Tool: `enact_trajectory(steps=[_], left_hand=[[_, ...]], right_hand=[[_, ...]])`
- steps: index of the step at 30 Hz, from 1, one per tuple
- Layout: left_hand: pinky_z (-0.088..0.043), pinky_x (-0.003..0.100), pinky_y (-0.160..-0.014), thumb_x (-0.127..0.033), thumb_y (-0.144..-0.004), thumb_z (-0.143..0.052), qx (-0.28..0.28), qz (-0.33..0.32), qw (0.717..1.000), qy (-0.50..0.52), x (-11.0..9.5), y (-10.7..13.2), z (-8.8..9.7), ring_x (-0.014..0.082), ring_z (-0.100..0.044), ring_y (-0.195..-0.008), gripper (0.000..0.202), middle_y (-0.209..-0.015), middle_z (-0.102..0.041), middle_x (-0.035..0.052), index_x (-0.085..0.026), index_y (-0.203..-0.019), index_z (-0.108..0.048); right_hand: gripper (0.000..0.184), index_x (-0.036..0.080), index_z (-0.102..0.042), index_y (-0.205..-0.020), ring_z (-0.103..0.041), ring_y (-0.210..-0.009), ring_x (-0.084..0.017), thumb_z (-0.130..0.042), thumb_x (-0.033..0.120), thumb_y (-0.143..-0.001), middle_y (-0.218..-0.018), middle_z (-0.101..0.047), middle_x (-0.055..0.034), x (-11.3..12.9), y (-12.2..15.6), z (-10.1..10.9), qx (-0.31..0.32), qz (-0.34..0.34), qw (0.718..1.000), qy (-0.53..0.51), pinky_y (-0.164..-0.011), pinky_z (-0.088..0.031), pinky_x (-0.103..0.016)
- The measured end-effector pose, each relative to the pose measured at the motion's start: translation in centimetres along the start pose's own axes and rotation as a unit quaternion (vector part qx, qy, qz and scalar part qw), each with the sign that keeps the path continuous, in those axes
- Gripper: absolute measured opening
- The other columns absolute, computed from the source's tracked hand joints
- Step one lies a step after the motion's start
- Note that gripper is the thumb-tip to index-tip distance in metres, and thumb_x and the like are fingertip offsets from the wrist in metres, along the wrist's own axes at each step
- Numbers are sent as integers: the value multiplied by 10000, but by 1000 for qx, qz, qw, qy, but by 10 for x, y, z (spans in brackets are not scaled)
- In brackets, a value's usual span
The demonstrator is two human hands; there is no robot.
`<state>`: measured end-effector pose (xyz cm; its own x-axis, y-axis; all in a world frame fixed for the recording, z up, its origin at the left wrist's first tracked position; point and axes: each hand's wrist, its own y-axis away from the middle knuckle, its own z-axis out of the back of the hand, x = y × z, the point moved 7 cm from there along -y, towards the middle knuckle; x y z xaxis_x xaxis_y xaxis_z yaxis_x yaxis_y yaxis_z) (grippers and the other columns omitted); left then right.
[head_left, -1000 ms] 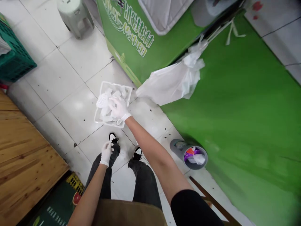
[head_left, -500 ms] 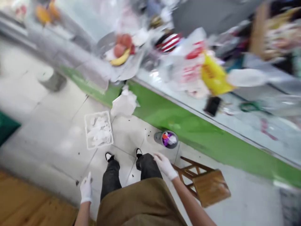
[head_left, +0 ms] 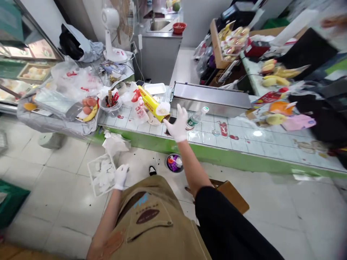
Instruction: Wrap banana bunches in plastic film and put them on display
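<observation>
My right hand (head_left: pixel 177 124), in a white glove, reaches over the tiled counter (head_left: pixel 238 141) with its fingers spread. It is right next to a yellow tube-shaped package (head_left: pixel 150 103) with a white foam mesh sleeve (head_left: pixel 162 108) at its end, and I cannot see it gripping either. A plastic water bottle (head_left: pixel 197 116) lies just to its right. My left hand (head_left: pixel 121 177), also gloved, hangs low with curled fingers beside a white plastic tray (head_left: pixel 101 175) on the floor. That tray is full of white foam mesh sleeves.
A white plastic bag (head_left: pixel 115 142) hangs from the counter's green front. A long steel tray (head_left: pixel 211 95) stands behind the counter, among fruit and bags. A small round bin (head_left: pixel 175 162) and a wooden stool (head_left: pixel 230 195) are on the floor below. A sink (head_left: pixel 158 25) is at the back.
The view has swung up from the floor to the counter. My right hand has moved from beside my knee out over the counter. My left hand has risen beside the tray.
</observation>
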<state>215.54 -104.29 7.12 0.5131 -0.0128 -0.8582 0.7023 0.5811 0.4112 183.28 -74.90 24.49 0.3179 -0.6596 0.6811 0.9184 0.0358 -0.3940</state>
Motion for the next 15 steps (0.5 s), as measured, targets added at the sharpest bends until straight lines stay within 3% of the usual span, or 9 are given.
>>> enact_trajectory(steps=[1, 3, 5, 6, 8, 11, 13, 15], left_hand=[[-493, 299, -737, -652, -755, -783, 27, -14, 1000, -3, -8, 2, -22, 176, -557, -709, 547, -629, -563, -4, -219, -554, -515], [-487, 292, -760, -619, -748, -815, 68, -36, 997, 0, -22, 9, -52, 168, -555, -722, 542, -645, -583, 1, -214, -547, -515], [-497, 293, -780, -598, -753, -828, 77, -49, 996, 17, -34, 15, -64, 171, -574, -743, 504, -676, -609, 8, -208, -586, -556], [-509, 296, -795, -581, -761, -831, 66, -56, 996, 32, -41, 19, -63, 174, -594, -766, 451, -728, -641, 16, -201, -653, -612], [-543, 307, -838, -512, -761, -858, 21, -74, 994, 76, -55, 27, -52, 178, -645, -845, 392, -984, -728, 57, -192, -951, -735], [-587, 325, -868, -359, -696, -939, -53, -103, 986, 123, -68, 43, -30, 205, -693, -1019, 819, -1491, -616, 139, -256, -1446, -627], [-596, 329, -868, -291, -665, -956, -62, -110, 984, 125, -70, 48, -21, 237, -700, -1083, 875, -1502, -621, 148, -254, -1472, -621], [-593, 336, -878, -265, -685, -929, -67, -92, 985, 127, -62, 48, -14, 246, -714, -1045, 663, -1288, -740, 125, -209, -1311, -718]], right_hand=[[855, 131, -513, -1593, -337, -1598, -421, -802, 427, -845, -1672, -438, -255, 2, -25, -12, 41, 1, 999, 15, -1305, -318, -630], [564, 108, -678, -1404, -489, -1471, -413, -723, 354, -898, -1500, -608, -254, 5, -54, -37, 131, -15, 991, 28, -1254, -389, -593], [348, 114, -763, -1188, -615, -1304, -372, -580, 317, -973, -1283, -728, -229, 9, -53, -51, 142, -44, 989, 9, -1194, -453, -543], [346, 122, -771, -1127, -642, -1251, -355, -522, 325, -998, -1220, -752, -217, 13, -42, -55, 116, -59, 991, -21, -1177, -468, -527], [416, 138, -746, -1184, -676, -1198, -318, -500, 427, -1013, -1228, -770, -181, 26, -1, -66, 78, -77, 983, -148, -1144, -506, -488], [421, 163, -735, -1123, -720, -1089, -293, -637, 482, -867, -1174, -800, -132, 59, 95, -114, 256, -105, 906, -322, -1081, -557, -465], [430, 176, -719, -1059, -722, -1068, -295, -687, 516, -797, -1134, -803, -126, 79, 157, -138, 370, -142, 845, -359, -1082, -555, -483], [500, 182, -698, -1080, -721, -1088, -297, -729, 565, -760, -1134, -796, -130, 97, 205, -154, 468, -172, 776, -387, -1057, -568, -483]])
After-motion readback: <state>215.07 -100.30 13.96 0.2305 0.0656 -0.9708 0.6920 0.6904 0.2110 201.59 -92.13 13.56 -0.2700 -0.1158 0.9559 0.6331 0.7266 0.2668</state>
